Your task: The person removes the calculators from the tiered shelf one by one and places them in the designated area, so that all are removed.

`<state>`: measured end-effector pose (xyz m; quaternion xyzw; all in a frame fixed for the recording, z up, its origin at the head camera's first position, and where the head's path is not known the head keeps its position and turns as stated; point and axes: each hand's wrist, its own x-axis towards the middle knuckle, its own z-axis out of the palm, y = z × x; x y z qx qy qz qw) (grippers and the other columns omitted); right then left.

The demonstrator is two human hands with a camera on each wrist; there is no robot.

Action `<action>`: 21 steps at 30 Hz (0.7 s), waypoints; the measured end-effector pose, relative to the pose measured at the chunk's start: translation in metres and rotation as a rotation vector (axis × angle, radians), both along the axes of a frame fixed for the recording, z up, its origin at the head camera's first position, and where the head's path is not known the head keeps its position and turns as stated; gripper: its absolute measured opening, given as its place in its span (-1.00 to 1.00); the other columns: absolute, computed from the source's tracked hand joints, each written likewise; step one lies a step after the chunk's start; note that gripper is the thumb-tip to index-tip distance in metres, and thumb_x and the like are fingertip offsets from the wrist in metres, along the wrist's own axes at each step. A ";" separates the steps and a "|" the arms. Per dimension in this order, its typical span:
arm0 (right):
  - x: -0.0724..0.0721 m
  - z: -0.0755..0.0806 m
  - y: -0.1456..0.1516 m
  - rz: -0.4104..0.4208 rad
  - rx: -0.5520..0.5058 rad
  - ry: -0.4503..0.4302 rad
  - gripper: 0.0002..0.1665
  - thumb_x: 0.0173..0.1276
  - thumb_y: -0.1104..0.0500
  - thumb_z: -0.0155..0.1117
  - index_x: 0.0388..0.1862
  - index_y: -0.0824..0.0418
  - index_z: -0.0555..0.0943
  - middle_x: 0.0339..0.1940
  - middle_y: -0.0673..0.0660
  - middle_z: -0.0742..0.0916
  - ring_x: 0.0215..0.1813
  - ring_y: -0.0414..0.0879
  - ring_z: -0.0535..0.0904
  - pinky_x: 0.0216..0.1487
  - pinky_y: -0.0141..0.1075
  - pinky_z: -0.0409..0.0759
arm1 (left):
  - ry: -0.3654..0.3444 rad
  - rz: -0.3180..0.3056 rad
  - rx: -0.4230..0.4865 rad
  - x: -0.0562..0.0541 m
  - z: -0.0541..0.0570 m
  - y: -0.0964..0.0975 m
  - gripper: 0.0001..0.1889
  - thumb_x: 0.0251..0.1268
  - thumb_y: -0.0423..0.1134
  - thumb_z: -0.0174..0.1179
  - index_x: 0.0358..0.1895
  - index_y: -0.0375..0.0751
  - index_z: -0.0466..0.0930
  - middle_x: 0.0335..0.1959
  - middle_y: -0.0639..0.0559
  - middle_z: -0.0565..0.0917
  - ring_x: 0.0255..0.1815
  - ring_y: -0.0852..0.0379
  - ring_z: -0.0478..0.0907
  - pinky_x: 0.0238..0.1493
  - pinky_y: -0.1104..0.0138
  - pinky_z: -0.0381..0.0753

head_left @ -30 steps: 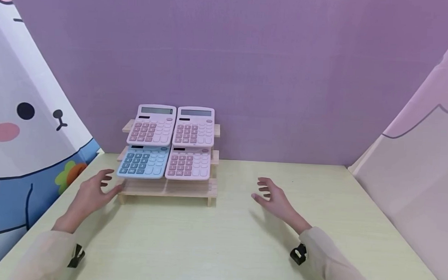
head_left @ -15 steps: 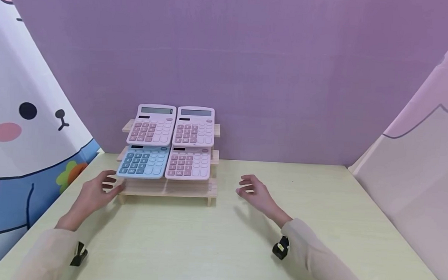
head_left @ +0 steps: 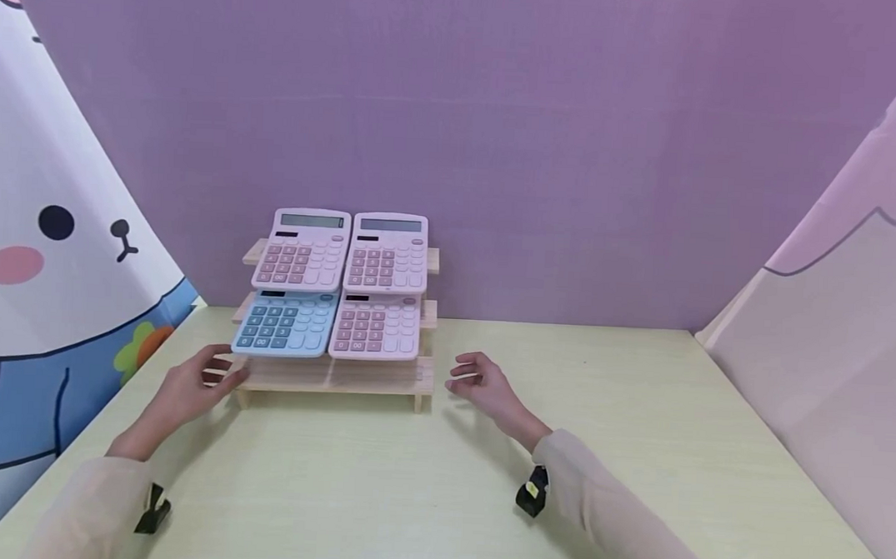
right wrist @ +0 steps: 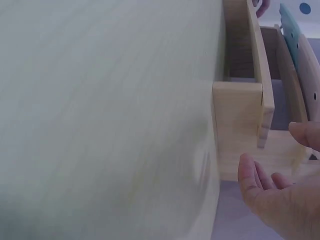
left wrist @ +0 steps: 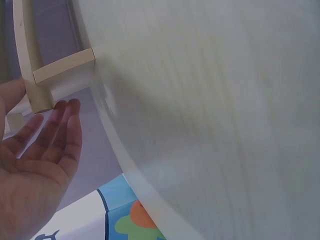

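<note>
A three-tier wooden rack [head_left: 331, 377] stands on the table at left of centre in the head view. Two pink calculators, left [head_left: 302, 250] and right [head_left: 386, 253], lean on its upper part. Below them lean a blue calculator [head_left: 284, 324] and another pink calculator [head_left: 375, 327]. My left hand [head_left: 188, 391] is at the left end of the bottom shelf, thumb touching the board and fingers loosely bent around its end. Just off the right end, my right hand [head_left: 491, 394] hovers with thumb and fingers apart, holding nothing; the right wrist view shows its fingertips [right wrist: 246, 165] beside the rack.
The pale wooden table [head_left: 438, 496] extends in front of the rack and to its right. A purple backdrop [head_left: 574, 152] rises behind. Printed cartoon panels flank it, a left panel [head_left: 64, 313] and a right panel [head_left: 843, 355]. Each wrist carries a black device, one [head_left: 532, 492] under the right sleeve.
My right hand has moved left across the table to near the rack's right end. The left hand has barely shifted at the left end. Rack and calculators appear unmoved.
</note>
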<state>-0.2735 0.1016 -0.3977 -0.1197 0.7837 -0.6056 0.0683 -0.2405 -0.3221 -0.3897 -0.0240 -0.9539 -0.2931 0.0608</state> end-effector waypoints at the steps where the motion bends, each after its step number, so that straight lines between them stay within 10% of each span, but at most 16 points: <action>1: 0.000 -0.001 -0.002 0.007 -0.011 -0.011 -0.45 0.19 0.32 0.23 0.15 0.41 0.32 0.05 0.40 0.54 -0.07 0.04 0.56 -0.03 -0.25 0.61 | -0.002 -0.005 0.001 0.000 0.000 0.000 -0.30 0.27 0.11 0.03 0.26 -0.40 0.16 0.08 -0.49 0.41 0.00 -0.37 0.45 -0.07 -0.05 0.60; 21: -0.002 -0.012 -0.029 0.057 -0.170 -0.118 -0.31 0.15 0.36 0.25 0.24 0.36 0.22 0.07 0.41 0.48 -0.04 0.01 0.53 -0.04 -0.24 0.63 | -0.001 -0.092 0.090 -0.002 -0.002 -0.004 -0.38 0.33 -0.02 0.02 0.24 -0.46 0.18 0.08 -0.45 0.41 0.03 -0.27 0.43 0.01 0.00 0.56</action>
